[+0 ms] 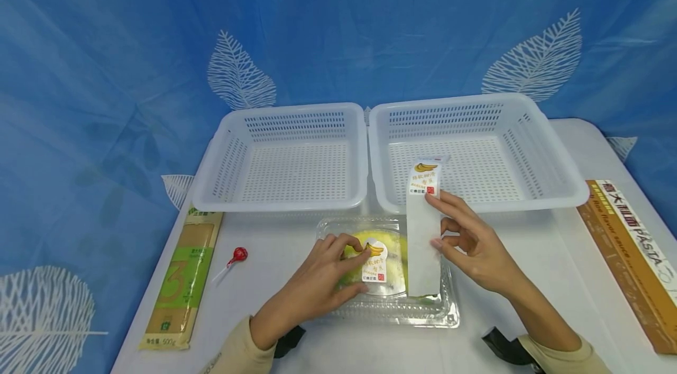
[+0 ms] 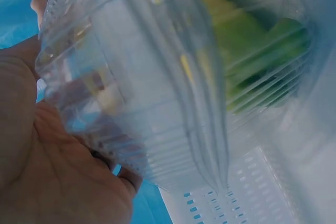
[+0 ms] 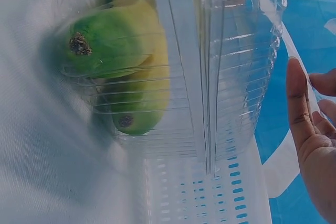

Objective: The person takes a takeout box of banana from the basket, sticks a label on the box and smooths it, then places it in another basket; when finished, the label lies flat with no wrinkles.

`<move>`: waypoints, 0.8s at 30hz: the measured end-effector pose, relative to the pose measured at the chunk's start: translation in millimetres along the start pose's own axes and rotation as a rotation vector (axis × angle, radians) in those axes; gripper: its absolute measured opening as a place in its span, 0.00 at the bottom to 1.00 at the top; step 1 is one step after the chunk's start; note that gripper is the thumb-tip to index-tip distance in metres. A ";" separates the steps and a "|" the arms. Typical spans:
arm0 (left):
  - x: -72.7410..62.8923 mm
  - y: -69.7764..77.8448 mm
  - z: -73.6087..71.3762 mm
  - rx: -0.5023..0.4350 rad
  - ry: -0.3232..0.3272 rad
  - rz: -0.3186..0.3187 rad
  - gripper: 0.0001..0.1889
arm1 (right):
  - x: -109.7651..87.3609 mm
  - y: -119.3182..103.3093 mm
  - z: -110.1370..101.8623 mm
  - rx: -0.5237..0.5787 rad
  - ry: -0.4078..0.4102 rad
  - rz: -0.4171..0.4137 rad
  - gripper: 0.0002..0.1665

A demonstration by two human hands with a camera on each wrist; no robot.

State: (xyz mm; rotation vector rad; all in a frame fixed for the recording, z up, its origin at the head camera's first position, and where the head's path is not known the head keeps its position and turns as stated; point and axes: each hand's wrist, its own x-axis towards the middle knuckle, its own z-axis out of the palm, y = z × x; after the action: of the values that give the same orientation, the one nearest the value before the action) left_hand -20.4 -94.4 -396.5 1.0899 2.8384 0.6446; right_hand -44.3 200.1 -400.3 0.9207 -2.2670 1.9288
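1. The clear container (image 1: 388, 314) lies on the white table, in front of the baskets, its near right corner uncovered; yellow-green bananas (image 3: 107, 40) show through its wall.
2. A banana label (image 1: 374, 262) sits on the lid. The left hand (image 1: 328, 271) touches there with fingers bent, index finger and thumb apart near the label's left edge.
3. The right hand (image 1: 473, 247) pinches the long label strip (image 1: 424, 247) by its right edge, between thumb and fingers; the strip overlaps the container's right part, its top end over the right basket in the head view.
4. The left basket (image 1: 285, 207) and right basket (image 1: 486, 206) stand side by side, near rims just beyond the container's far edge.
5. Leftward, bare table (image 1: 254, 297) separates the container from the lollipop (image 1: 240, 254), with the pasta packet (image 1: 182, 280) past it.
6. Rightward, a wider stretch reaches to the pasta box (image 1: 629, 268) at the table's right edge.
7. Blue cloth (image 1: 370, 27) hangs behind the baskets.
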 end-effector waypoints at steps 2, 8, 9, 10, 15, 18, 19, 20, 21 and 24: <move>-0.4 0.3 0.0 0.001 0.007 0.000 0.30 | -0.3 -0.1 -0.1 -0.001 -0.004 0.000 0.45; -2.8 -0.4 -3.5 -0.028 0.058 0.036 0.32 | -1.8 -0.3 0.0 0.001 -0.014 0.001 0.44; -2.8 -1.0 -3.9 -0.037 0.063 0.057 0.32 | -2.0 -0.4 -0.1 0.002 -0.014 0.000 0.44; -2.9 -2.1 -4.2 -0.054 0.061 0.082 0.30 | -1.9 -0.4 0.0 0.002 -0.013 -0.001 0.44; -0.1 -9.2 -3.4 -0.118 -0.008 0.200 0.17 | -2.3 -1.0 0.7 -0.010 -0.014 -0.002 0.44; 1.0 -12.1 -2.3 -0.141 -0.039 0.204 0.16 | -2.4 -1.4 1.5 -0.008 -0.017 0.001 0.44; 1.0 -12.7 -1.9 -0.145 -0.041 0.203 0.17 | -2.3 -1.5 1.8 -0.007 -0.019 0.002 0.44; 0.9 -12.9 -1.5 -0.149 -0.042 0.202 0.17 | -2.2 -1.7 2.0 -0.006 -0.021 0.000 0.44; 0.5 -13.1 -1.3 -0.154 -0.041 0.200 0.18 | -1.9 -1.9 2.2 -0.003 -0.022 -0.002 0.44; -0.4 -13.9 -2.1 -0.142 -0.035 0.213 0.18 | -1.7 -3.0 2.7 0.003 -0.024 -0.010 0.44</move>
State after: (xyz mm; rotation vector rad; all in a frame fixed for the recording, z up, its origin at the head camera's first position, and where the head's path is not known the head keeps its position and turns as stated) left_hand -29.2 -104.7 -400.0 1.3738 2.6218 0.8176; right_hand -40.6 198.2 -399.0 0.9587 -2.2691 1.9282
